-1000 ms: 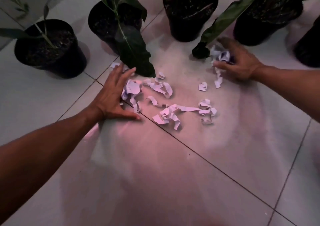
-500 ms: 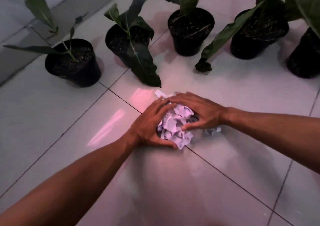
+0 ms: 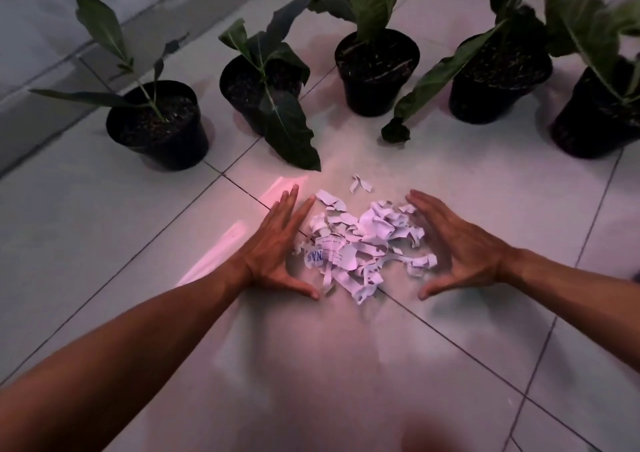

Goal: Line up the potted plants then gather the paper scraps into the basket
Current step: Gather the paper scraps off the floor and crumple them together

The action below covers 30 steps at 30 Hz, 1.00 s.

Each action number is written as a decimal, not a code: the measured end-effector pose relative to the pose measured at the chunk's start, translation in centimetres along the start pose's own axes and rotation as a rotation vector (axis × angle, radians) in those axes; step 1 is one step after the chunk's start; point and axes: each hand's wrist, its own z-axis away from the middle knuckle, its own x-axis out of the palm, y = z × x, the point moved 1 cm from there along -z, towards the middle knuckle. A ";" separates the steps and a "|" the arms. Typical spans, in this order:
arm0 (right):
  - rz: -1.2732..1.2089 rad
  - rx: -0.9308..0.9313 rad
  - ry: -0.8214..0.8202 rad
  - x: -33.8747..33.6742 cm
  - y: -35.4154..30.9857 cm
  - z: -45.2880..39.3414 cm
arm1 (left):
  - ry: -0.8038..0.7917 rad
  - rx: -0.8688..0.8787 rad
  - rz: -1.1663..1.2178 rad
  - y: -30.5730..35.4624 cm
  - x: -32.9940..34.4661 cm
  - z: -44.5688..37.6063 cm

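Note:
A loose pile of white paper scraps point(image 3: 360, 247) lies on the tiled floor between my hands. My left hand point(image 3: 277, 247) rests flat and open against the pile's left side, fingers pointing away from me. On the right side, my right hand point(image 3: 460, 247) is open too, a small gap from the scraps. One stray scrap point(image 3: 360, 184) lies just beyond the pile. Several black potted plants stand in a row behind: the leftmost pot point(image 3: 157, 124), a second pot point(image 3: 249, 91), a middle pot point(image 3: 375, 70), and more to the right. No basket is in view.
A long drooping leaf point(image 3: 294, 136) from the second pot hangs down close to the pile. Another leaf with a withered tip point(image 3: 396, 131) reaches toward the floor right of it. A wall base point(image 3: 52, 70) runs along the far left.
My hands swept the scattered scraps into one heap, pressed together over it, and have now parted to either side, leaving the pile loose. The view has pulled back.

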 end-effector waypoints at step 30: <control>-0.258 0.073 0.462 7.3 -6.3 -7.9 | 0.338 -0.084 0.301 4.5 4.0 -6.7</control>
